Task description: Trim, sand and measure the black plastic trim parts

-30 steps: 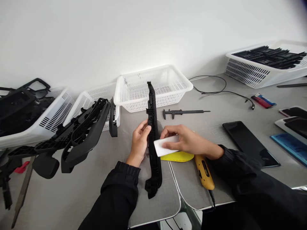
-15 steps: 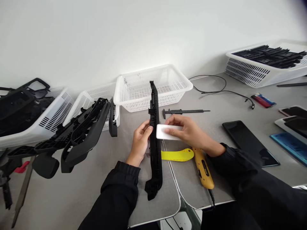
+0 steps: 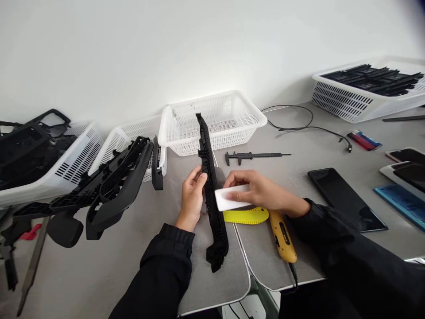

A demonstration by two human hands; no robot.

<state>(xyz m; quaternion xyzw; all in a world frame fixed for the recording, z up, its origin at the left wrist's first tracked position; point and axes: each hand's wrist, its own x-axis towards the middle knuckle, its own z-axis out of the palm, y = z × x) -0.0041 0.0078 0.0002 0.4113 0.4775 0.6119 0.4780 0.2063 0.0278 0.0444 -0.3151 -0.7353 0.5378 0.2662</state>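
Worktable (image 3: 133, 274) tops in matte gray, edged with pale trim, meet at a seam near the front. White plastic baskets (image 3: 181, 145) with slotted walls stand along the back; the outermost ones, left and right, are cut off by the frame and hold black molded parts (image 3: 368, 79). Long, ribbed black plastic trim strip (image 3: 211, 190), hooked at its far end and flared at its near end, slants over the seam before the middle basket. The left hand (image 3: 192, 197) pinches its left side between thumb and fingers, the fingertips hidden behind it. A glossy black smartphone (image 3: 345, 197) lies at the right. Dark calipers (image 3: 255, 155) lie behind the right hand (image 3: 262, 190), their scale too small to read. A yellow corded tool (image 3: 282, 237) bears a dark switch panel, its marks illegible; beside it, a yellow notched-edged handle (image 3: 247, 216) is partly covered. Smooth, rounded white block (image 3: 225, 204) is gripped between the right thumb and fingers, its end at the strip's right edge; contact is hard to make out. Print on the small red-and-blue packet (image 3: 364, 139) is unreadable.
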